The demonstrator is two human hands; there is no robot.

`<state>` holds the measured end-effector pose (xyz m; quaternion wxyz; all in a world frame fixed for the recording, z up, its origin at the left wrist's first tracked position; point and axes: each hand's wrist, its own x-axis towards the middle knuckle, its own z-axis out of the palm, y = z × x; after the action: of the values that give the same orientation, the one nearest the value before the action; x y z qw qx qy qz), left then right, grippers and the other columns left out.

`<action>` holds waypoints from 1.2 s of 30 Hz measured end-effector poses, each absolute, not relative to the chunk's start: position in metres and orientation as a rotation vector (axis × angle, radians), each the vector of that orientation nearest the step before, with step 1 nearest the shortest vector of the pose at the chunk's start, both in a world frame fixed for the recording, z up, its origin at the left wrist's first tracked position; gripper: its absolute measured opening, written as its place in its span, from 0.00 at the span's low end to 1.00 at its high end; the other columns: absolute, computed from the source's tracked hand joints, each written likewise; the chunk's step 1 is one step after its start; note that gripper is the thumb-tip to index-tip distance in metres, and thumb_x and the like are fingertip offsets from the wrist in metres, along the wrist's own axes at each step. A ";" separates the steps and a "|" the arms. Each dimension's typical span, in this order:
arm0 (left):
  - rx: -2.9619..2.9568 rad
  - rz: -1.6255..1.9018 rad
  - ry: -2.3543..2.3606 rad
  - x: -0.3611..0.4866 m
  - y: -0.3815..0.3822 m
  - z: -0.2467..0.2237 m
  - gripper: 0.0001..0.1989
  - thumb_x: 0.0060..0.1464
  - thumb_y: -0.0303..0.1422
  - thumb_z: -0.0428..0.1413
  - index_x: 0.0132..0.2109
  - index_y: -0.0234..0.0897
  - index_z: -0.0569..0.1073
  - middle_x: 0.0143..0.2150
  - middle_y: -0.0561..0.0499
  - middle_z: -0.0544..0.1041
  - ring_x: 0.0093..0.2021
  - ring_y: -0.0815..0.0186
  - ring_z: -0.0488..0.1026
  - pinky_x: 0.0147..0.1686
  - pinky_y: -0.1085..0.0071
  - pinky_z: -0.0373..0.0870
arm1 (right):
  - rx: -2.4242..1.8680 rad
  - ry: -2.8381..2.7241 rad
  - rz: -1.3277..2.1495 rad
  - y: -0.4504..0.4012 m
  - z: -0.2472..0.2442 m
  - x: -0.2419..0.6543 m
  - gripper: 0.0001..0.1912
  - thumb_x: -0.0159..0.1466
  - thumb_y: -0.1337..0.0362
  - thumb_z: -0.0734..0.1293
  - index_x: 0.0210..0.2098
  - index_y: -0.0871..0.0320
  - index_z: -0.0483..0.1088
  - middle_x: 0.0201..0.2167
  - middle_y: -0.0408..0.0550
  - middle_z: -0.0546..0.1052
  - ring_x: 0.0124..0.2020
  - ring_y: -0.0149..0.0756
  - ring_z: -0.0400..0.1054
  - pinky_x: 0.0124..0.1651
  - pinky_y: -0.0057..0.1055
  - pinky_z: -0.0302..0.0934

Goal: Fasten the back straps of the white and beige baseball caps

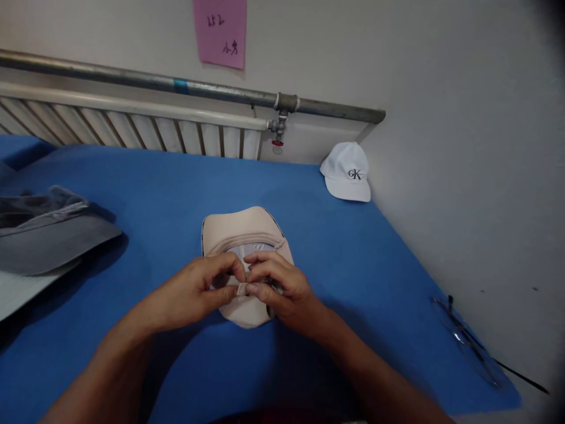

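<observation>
A pale beige baseball cap (pixel 242 225) lies upside down on the blue table, its brim pointing away from me and its inside showing. Over the near part of the cap, my left hand (pixel 200 288) pinches a short piece of the cap's back strap (pixel 242 289) between thumb and index finger. Right beside it, the thumb and fingers of my right hand (pixel 282 285) are closed on the same strap. The fingertips of both hands nearly meet, and they hide the strap's fastening and part of the cap's inside.
On the left lie stacked grey caps (pixel 57 235). A white cap (pixel 346 171) with black letters sits at the far right corner. Glasses (pixel 468 341) rest near the right edge. A radiator (pixel 145 132), a metal pipe (pixel 220 90) and a pink note (pixel 220 32) are behind the blue table (pixel 168 182).
</observation>
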<state>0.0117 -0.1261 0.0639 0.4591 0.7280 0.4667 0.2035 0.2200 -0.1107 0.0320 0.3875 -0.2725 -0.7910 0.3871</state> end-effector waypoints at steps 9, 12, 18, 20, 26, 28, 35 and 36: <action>1.709 0.517 1.118 0.013 -0.122 0.062 0.12 0.54 0.29 0.54 0.46 0.39 0.69 0.43 0.52 0.75 0.43 0.65 0.71 0.42 0.70 0.66 | -0.715 -2.124 0.988 -0.114 0.031 0.219 0.04 0.61 0.70 0.68 0.35 0.56 0.70 0.47 0.50 0.72 0.50 0.37 0.67 0.52 0.35 0.62; 1.761 0.378 1.107 0.010 -0.122 0.061 0.10 0.53 0.31 0.54 0.44 0.38 0.71 0.41 0.53 0.75 0.40 0.65 0.72 0.38 0.71 0.66 | -0.682 -2.172 1.059 -0.113 0.032 0.221 0.04 0.62 0.71 0.67 0.36 0.56 0.69 0.45 0.48 0.72 0.48 0.35 0.67 0.50 0.34 0.62; 1.934 0.130 1.132 0.009 -0.124 0.062 0.11 0.53 0.29 0.50 0.43 0.36 0.73 0.33 0.53 0.75 0.30 0.66 0.70 0.29 0.73 0.61 | -0.644 -2.099 1.326 -0.112 0.036 0.226 0.02 0.62 0.69 0.68 0.34 0.57 0.71 0.53 0.51 0.69 0.55 0.38 0.64 0.57 0.37 0.58; 1.961 0.106 1.101 0.010 -0.123 0.063 0.12 0.52 0.28 0.50 0.43 0.36 0.74 0.33 0.52 0.76 0.30 0.66 0.70 0.29 0.73 0.61 | -0.633 -2.079 1.409 -0.112 0.038 0.226 0.02 0.61 0.70 0.68 0.34 0.57 0.71 0.55 0.51 0.67 0.56 0.38 0.64 0.58 0.37 0.57; 1.966 0.044 1.067 0.009 -0.119 0.060 0.08 0.49 0.26 0.49 0.32 0.35 0.73 0.25 0.55 0.70 0.25 0.70 0.65 0.25 0.75 0.57 | -0.597 -2.099 1.486 -0.114 0.041 0.224 0.03 0.61 0.71 0.68 0.33 0.57 0.71 0.58 0.51 0.66 0.59 0.38 0.62 0.60 0.36 0.55; 1.934 0.040 1.039 0.008 -0.119 0.059 0.07 0.48 0.27 0.51 0.32 0.35 0.73 0.26 0.56 0.70 0.25 0.70 0.65 0.25 0.76 0.57 | -0.575 -2.095 1.498 -0.114 0.041 0.223 0.03 0.61 0.71 0.68 0.33 0.58 0.71 0.59 0.52 0.65 0.60 0.38 0.61 0.60 0.36 0.55; 1.949 0.068 1.027 0.011 -0.123 0.054 0.08 0.50 0.27 0.49 0.30 0.36 0.73 0.25 0.55 0.71 0.26 0.70 0.66 0.26 0.76 0.58 | -0.555 -2.104 1.509 -0.115 0.046 0.225 0.01 0.61 0.69 0.68 0.34 0.58 0.71 0.59 0.53 0.66 0.60 0.39 0.61 0.61 0.37 0.53; 1.932 0.078 1.025 0.012 -0.124 0.053 0.09 0.49 0.27 0.49 0.32 0.37 0.75 0.29 0.54 0.74 0.28 0.69 0.68 0.28 0.76 0.60 | -0.560 -2.100 1.505 -0.116 0.048 0.225 0.02 0.60 0.70 0.68 0.33 0.58 0.71 0.59 0.53 0.66 0.60 0.38 0.61 0.61 0.36 0.53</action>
<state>0.0117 -0.1235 0.0529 0.4587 0.7844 0.4163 0.0315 0.2250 -0.1156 0.0478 0.2465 -0.2052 -0.7699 0.5516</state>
